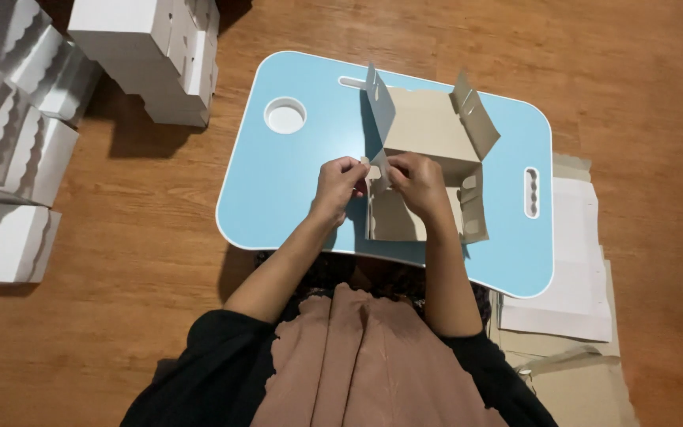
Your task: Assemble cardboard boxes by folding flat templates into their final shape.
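Half-folded cardboard box (424, 138), flaps upright

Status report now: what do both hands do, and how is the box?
Left hand and right hand both pinching a flap of the half-folded cardboard box. Box open, flaps upright, on the blue lap table. Nothing in the way.

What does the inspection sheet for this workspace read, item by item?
Surface: light blue lap table with round cup hole, on wooden floor.
Job's things: half-folded grey-brown cardboard box, flaps upright.
Clutter: finished white scalloped boxes at left; flat cardboard blanks at right.
Grippers: left hand and right hand pinch a box flap.
Cables: nothing seen.
Surroundings: the person's black sleeves, pink garment.
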